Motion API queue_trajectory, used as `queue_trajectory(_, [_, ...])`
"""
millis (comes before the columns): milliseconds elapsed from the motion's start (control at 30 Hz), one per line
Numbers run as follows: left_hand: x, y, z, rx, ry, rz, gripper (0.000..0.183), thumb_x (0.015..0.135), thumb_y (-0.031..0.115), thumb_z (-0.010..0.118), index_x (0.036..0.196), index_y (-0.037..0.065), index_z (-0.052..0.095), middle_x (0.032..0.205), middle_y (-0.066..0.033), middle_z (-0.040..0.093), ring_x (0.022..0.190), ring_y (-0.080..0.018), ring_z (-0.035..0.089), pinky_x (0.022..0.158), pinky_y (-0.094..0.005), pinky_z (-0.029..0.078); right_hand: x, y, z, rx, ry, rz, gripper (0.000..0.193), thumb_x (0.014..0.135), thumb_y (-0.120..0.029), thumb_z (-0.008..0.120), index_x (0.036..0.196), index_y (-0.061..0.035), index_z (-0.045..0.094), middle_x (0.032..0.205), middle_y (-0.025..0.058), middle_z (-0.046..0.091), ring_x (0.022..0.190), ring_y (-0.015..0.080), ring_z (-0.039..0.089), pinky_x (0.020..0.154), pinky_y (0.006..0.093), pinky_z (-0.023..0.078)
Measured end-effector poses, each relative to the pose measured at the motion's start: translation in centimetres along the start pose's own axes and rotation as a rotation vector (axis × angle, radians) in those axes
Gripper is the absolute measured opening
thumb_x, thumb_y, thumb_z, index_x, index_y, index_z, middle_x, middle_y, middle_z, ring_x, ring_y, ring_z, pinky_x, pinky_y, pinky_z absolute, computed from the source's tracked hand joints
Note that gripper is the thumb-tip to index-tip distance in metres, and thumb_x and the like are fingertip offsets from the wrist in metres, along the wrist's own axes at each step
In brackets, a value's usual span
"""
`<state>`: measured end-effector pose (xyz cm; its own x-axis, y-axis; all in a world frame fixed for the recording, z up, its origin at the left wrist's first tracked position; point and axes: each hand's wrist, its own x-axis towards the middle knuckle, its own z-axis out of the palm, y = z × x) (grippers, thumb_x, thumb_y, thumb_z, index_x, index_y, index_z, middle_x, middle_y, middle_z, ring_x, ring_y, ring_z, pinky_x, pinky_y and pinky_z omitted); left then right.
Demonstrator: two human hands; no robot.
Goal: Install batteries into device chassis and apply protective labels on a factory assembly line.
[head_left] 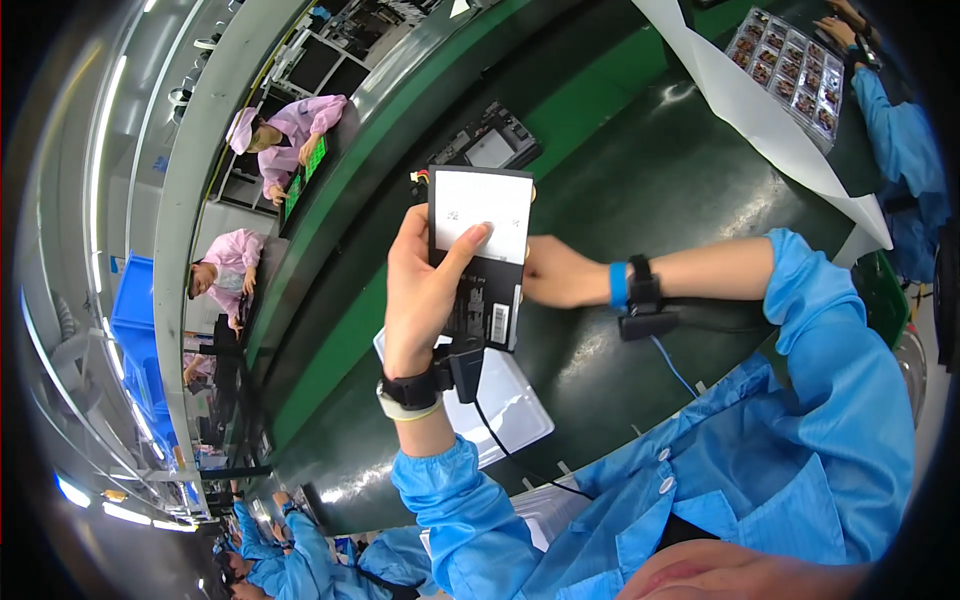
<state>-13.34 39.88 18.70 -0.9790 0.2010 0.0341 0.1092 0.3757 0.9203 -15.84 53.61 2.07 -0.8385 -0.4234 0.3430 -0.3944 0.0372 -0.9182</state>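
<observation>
My left hand (pixel 418 285) is closed around a flat black battery pack (pixel 490 282), thumb pressed across its white upper label. The pack is tilted up in front of me, and a short bundle of red, yellow and black wires (pixel 420 177) with a small plug sticks out at its upper left corner. From the right, my right hand (pixel 562 272) reaches in against the pack's right edge; its fingers are hidden behind the pack. Beyond the pack lies an opened electronic device (pixel 490 142) with exposed parts. Under my left wrist sits a white translucent tray (pixel 520 415).
A clear compartmented tray (pixel 790 75) of small parts is at upper right, beside a curled white sheet (pixel 760 130). Another person's blue sleeve (pixel 895 140) is there. People in pink (pixel 300 130) work across the green bench (pixel 650 150). Cables run from both my wrists.
</observation>
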Motion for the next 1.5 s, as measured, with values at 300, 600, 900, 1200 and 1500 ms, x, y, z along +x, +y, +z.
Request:
queue_trajectory(300, [5.1, -10.4, 8.1, -0.348, -0.093, -0.123, 0.043, 0.095, 0.014, 0.074, 0.123, -0.008, 0.052, 0.11, -0.0144, 0.07, 0.092, -0.0147, 0.068, 0.08, -0.0289, 0.057, -3.3, 0.8, -13.8, 0.445, 0.169, 0.109, 0.02, 0.102, -0.017, 0.061, 0.101, 0.002, 0.065, 0.09, 0.0106, 0.071, 0.079, 0.014, 0.069, 0.067, 0.024, 0.053])
queue_trajectory(600, [3.7, -11.9, 13.6, -0.06, 0.068, 0.027, 0.073, 0.091, 0.011, 0.076, 0.148, -0.007, 0.034, 0.116, -0.0143, 0.065, 0.104, -0.0172, 0.066, 0.089, -0.0288, 0.053, -5.0, 3.2, -14.9, 0.612, 0.154, 0.186, 0.012, 0.101, -0.014, 0.063, 0.1, -0.0021, 0.064, 0.089, 0.0067, 0.071, 0.078, 0.0104, 0.065, 0.067, 0.0234, 0.05])
queue_trajectory(900, [3.2, -12.5, 14.0, -0.636, -0.015, -0.072, 0.06, 0.097, 0.017, 0.068, 0.147, -0.004, 0.041, 0.1, -0.0022, 0.063, 0.085, -0.008, 0.058, 0.075, -0.024, 0.048, -4.9, 3.5, -14.8, 0.37, 0.36, 0.311, 0.014, 0.094, -0.011, 0.062, 0.091, 0.001, 0.067, 0.081, 0.0099, 0.071, 0.069, 0.0134, 0.067, 0.062, 0.0242, 0.051])
queue_trajectory(1200, [3.2, -12.0, 14.5, -0.658, 0.175, 0.136, 0.059, 0.096, 0.008, 0.068, 0.146, -0.005, 0.039, 0.12, -0.0085, 0.061, 0.108, -0.0148, 0.06, 0.095, -0.029, 0.048, -5.4, 0.5, -14.7, 0.165, 0.33, 0.118, 0.006, 0.094, -0.005, 0.065, 0.093, 0.0015, 0.064, 0.084, 0.0062, 0.07, 0.075, 0.0103, 0.068, 0.07, 0.0252, 0.057])
queue_trajectory(1500, [3.6, -13.3, 14.7, -0.511, 0.183, 0.196, 0.076, 0.087, -0.001, 0.076, 0.148, -0.007, 0.031, 0.141, -0.0183, 0.05, 0.129, -0.0245, 0.052, 0.111, -0.0367, 0.042, -6.9, -0.8, -13.1, 0.051, 0.232, -0.008, 0.008, 0.094, -0.005, 0.068, 0.095, 0.0024, 0.066, 0.084, 0.0064, 0.07, 0.077, 0.0116, 0.069, 0.069, 0.0245, 0.055])
